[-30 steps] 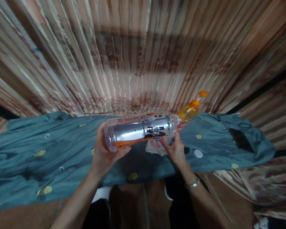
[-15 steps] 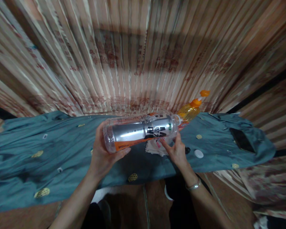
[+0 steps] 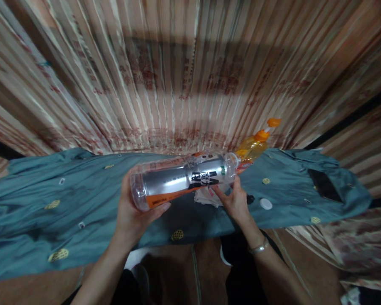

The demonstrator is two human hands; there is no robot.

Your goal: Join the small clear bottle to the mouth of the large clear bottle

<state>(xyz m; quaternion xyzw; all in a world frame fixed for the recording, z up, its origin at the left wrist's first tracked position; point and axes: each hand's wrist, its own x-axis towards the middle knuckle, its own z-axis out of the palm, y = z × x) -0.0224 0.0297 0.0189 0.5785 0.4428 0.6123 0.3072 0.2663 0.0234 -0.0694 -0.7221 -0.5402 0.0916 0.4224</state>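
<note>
A large clear plastic drink bottle [image 3: 168,180] with a silver and orange label lies nearly level, slightly tilted, its base to the left and its neck [image 3: 234,162] to the right. My left hand [image 3: 131,212] is wrapped round the base end, thumb along the lower side. Below the neck, my right hand [image 3: 236,201] has thumb and fingers closed in a pinch; a see-through patch shows between them, but the bottle hides what they grip. Behind the neck stands an orange pump bottle [image 3: 252,146] of yellow liquid.
A white crumpled cloth or tissue [image 3: 206,197] lies left of my right hand. To its right are a small black object [image 3: 250,199], a white cap [image 3: 266,204] and a black phone [image 3: 324,185]. The teal tablecloth [image 3: 92,190] ends at a pleated curtain [image 3: 165,84].
The drink bottle and my left hand have shifted a little left and down. My right hand stays almost in place near the neck.
</note>
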